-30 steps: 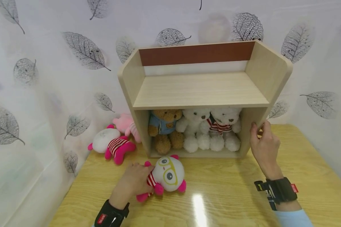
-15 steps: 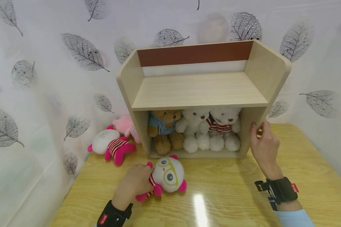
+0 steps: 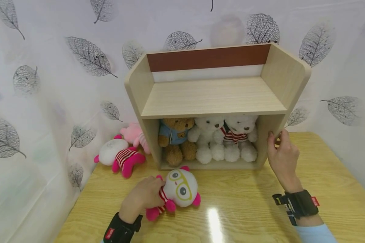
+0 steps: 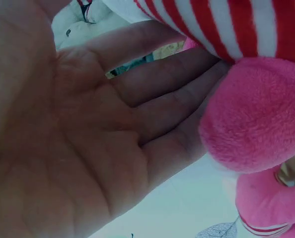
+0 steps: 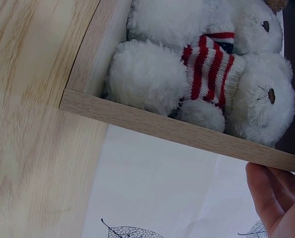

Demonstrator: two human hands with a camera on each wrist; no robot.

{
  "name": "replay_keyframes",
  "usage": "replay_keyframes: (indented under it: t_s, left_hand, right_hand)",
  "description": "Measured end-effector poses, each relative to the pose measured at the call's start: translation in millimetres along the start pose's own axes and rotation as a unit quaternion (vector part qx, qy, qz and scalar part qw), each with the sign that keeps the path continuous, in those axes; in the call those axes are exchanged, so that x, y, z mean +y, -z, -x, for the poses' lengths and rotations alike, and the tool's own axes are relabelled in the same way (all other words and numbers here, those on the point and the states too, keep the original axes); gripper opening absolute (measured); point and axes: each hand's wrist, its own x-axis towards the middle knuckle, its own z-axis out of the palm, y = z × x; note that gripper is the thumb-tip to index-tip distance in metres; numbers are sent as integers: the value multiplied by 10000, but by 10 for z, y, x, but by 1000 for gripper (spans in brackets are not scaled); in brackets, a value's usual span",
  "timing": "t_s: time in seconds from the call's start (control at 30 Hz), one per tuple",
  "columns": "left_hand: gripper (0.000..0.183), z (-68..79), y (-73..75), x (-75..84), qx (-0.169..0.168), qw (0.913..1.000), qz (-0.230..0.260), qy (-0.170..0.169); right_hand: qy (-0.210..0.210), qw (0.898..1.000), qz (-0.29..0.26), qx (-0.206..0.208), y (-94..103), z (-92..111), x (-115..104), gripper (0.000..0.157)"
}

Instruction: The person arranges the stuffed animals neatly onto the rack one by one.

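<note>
My left hand [image 3: 144,195] grips a white and pink plush panda [image 3: 180,187] with yellow glasses by its striped body. The toy lies tilted close over the table, its head toward the shelf. In the left wrist view the fingers [image 4: 162,74] reach behind its striped top, beside a pink limb [image 4: 257,119]. My right hand [image 3: 283,160] pinches the front edge of the right side panel of a small wooden shelf [image 3: 213,96]. Inside the lower compartment sit a brown bear [image 3: 177,138] in a blue hoodie, a white bear [image 3: 208,141] and another white bear [image 3: 238,140] in a striped top.
A second pink and white plush [image 3: 112,152] in stripes lies face down left of the shelf. Behind it, a pale pink plush [image 3: 134,132] leans by the shelf's side. The wooden table [image 3: 237,209] meets a leaf-print curtain [image 3: 64,84] at the back and left.
The panda's head has tipped slightly down and right in my left hand, and its lower end has shifted a little toward me. My right hand stays on the shelf panel.
</note>
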Motion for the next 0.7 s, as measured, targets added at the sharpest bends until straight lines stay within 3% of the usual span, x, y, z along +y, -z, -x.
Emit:
replay_keyframes:
  t_s: [0.27, 0.43, 0.53, 0.7]
  left_hand:
    - [24, 3, -57, -113, 268, 9987, 265, -340]
    - [29, 16, -50, -133, 279, 9929, 890, -734]
    - [37, 25, -31, -100, 296, 9838, 1508, -919]
    - [46, 36, 33, 28, 587, 9548, 2637, -1242]
  right_hand:
    - [47, 10000, -39, 22, 9, 4, 24, 28]
    - [47, 10000, -19, 65, 18, 15, 39, 28]
    - [33, 10000, -17, 68, 13, 14, 34, 28]
    - [46, 10000, -67, 6, -1, 7, 20, 28]
